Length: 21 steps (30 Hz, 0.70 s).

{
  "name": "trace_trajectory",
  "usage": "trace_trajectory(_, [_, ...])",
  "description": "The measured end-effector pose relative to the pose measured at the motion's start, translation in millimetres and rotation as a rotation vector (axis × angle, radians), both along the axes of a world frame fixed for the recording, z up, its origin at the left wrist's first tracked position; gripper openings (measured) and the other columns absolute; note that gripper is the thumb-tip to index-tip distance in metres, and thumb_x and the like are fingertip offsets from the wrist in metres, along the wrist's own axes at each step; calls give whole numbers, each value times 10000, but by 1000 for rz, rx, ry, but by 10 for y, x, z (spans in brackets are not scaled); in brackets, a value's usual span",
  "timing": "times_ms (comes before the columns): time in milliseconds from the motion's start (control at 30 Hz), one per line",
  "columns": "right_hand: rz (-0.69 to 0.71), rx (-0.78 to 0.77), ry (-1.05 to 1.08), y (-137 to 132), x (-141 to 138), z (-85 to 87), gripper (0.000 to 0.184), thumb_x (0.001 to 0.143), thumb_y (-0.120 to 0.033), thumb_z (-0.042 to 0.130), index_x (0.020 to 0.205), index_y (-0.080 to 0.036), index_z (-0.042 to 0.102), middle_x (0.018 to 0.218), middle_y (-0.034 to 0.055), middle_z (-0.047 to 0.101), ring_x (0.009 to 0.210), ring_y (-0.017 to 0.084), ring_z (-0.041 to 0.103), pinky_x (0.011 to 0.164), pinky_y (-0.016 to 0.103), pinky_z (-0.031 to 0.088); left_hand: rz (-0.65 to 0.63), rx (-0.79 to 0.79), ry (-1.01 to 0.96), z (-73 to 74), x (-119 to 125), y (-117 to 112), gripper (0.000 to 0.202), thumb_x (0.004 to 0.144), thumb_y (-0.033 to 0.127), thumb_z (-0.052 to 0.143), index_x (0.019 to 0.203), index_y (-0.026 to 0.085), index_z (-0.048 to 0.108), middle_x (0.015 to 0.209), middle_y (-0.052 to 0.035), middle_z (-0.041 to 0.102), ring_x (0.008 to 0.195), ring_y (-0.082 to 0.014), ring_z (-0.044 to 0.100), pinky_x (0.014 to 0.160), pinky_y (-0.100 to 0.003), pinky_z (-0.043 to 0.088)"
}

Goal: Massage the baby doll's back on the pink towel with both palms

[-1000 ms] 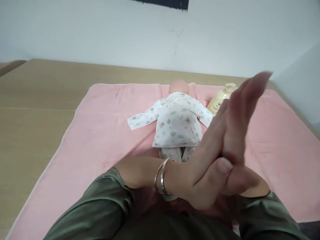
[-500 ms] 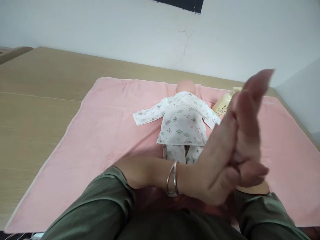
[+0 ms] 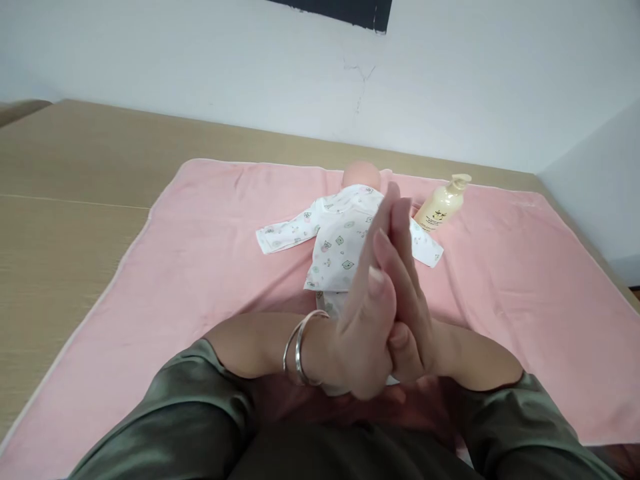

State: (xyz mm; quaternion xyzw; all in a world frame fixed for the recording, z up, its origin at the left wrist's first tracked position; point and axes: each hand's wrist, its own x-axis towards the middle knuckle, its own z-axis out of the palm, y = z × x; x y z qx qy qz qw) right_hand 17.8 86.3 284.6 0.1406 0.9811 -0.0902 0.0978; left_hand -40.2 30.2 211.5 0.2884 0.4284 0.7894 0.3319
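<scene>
My left hand [image 3: 366, 333], with silver bangles [image 3: 299, 350] at the wrist, is pressed palm to palm against my right hand [image 3: 413, 293]. The fingers of both are stretched out and point up and away from me; nothing shows between them. Beyond and below the hands a doll [image 3: 361, 175] lies in a white printed long-sleeved top [image 3: 337, 243] and matching trousers. My hands hide part of its right side and most of its legs. To the right of the doll a pale yellow pump bottle [image 3: 441, 205] leans or lies on the blanket; which, I cannot tell.
A pink blanket [image 3: 215, 227] is spread under the doll over a light wood tabletop [image 3: 75, 200]. Behind it rises a white wall [image 3: 200, 60] with a crack, and a dark panel [image 3: 345, 12] hangs at the top edge.
Both hands have moved left and now sit upright in the middle, with the right hand coming into view beside the left. The pump bottle is now fully uncovered. The view has shifted slightly.
</scene>
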Motion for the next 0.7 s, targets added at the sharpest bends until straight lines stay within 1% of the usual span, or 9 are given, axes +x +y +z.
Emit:
trace_trajectory(100, [68,-97,96,33,46,-57,613,1043,-398,178,1607,-281,-32,1694,-18,67,1566,253,42,1304,548,184,71,24,-169,-198,-40,346,685,971,500,-130,1568,309,148,1499,-65,480,1528,-198,300,1259,-462,382])
trace_trajectory(167, [-5,-122,86,159,60,-156,606,1049,-373,279,1608,-220,103,1663,47,234,1553,228,178,1290,476,267,124,-33,-232,-398,-36,641,665,984,453,-121,1556,310,185,1539,-40,442,1547,-164,245,1297,-416,315])
trace_trajectory(233, [-113,-73,87,381,87,-332,535,1053,-356,285,1558,-182,301,1557,88,447,1485,199,365,1243,417,363,140,-103,-285,-615,3,912,618,1008,513,-19,1516,325,278,1579,-10,395,1552,-160,227,1313,-412,267])
trace_trajectory(300, [-243,45,60,659,133,-554,510,1040,-348,265,1473,-160,460,1490,109,528,1438,208,440,1213,420,399,138,-158,-318,-806,81,1110,604,1012,580,147,1487,262,344,1596,-55,375,1533,-197,283,1301,-428,284])
trace_trajectory(333, [-268,85,12,801,159,-661,507,1021,-317,272,1442,-154,502,1476,118,541,1426,217,458,1213,441,393,115,-166,-312,-883,132,1176,609,1006,594,211,1464,231,383,1574,-87,411,1500,-217,353,1279,-437,325])
trace_trajectory(433, [-148,144,-111,1179,227,-862,507,938,-232,344,1384,-188,580,1380,103,627,1361,254,525,1236,534,312,88,-159,-183,-1032,299,1264,581,1009,555,241,1332,172,535,1416,-147,579,1362,-263,527,1211,-493,405])
trace_trajectory(533, [-66,137,-192,1470,250,-835,511,949,-229,315,1378,-215,592,1377,73,633,1358,226,525,1247,515,285,131,-165,12,-1099,418,1266,567,1020,478,210,1306,141,565,1408,-168,587,1394,-281,493,1228,-533,358])
trace_trajectory(633, [-180,203,-309,1641,222,-711,562,989,-343,292,1454,-106,501,1524,127,483,1470,248,387,1262,496,256,127,-205,100,-1142,461,1248,539,1022,426,223,1362,132,522,1496,-162,510,1459,-269,414,1250,-532,324])
trace_trajectory(700, [-258,288,-390,1631,187,-662,647,1000,-405,274,1496,-12,406,1572,189,389,1502,288,322,1264,514,238,124,-227,116,-1160,465,1228,548,1029,428,210,1361,120,518,1511,-157,496,1471,-266,394,1258,-537,306])
